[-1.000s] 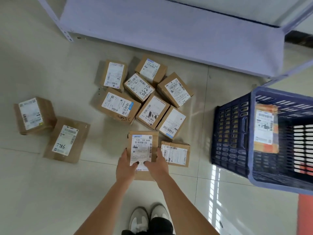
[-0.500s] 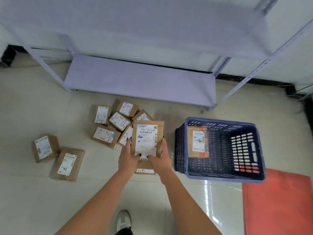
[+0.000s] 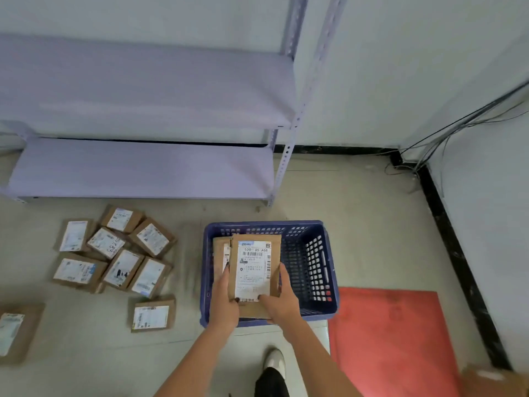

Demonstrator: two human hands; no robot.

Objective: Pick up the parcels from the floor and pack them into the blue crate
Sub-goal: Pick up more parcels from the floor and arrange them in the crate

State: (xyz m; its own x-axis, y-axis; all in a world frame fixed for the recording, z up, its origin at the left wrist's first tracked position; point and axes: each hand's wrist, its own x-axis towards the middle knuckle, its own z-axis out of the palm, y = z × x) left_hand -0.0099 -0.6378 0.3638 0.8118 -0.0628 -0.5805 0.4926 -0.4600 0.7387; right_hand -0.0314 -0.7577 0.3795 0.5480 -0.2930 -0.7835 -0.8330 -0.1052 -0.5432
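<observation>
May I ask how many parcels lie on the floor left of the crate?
9: cluster of seven, lone parcel below it, edge parcel far left; others may be offscreen.

A flat brown cardboard parcel with a white shipping label is held label-up over the blue perforated plastic crate, beside a second brown parcel standing inside at its nine o'clock wall. A cluster of labelled brown cardboard parcels lies on the floor at the crate's nine o'clock.
</observation>
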